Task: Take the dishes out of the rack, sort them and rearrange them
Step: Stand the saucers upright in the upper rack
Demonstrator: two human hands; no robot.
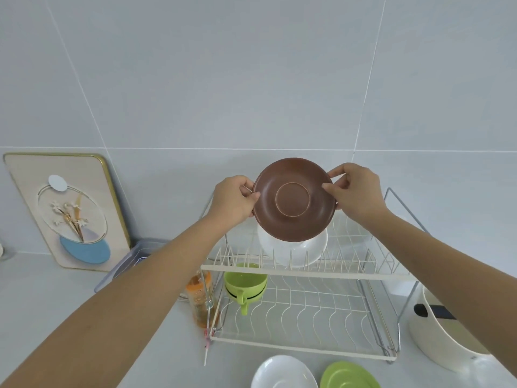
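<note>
A brown plate (pixel 293 200) is held upright above the top tier of the white two-tier wire rack (pixel 307 271), its underside facing me. My left hand (pixel 235 200) grips its left rim and my right hand (pixel 355 189) grips its right rim. Behind and below it a white plate (pixel 296 249) stands in the top tier's slots. Two stacked green cups (pixel 245 285) sit at the left of the lower tier. On the counter in front of the rack lie a white plate (pixel 282 373) and a green plate (pixel 349 376), side by side.
A white pot with a black handle (pixel 442 331) stands right of the rack. An orange-capped bottle (pixel 200 298) stands at the rack's left edge, a clear plastic box (pixel 131 261) behind it. A decorated board (pixel 67 211) leans on the tiled wall.
</note>
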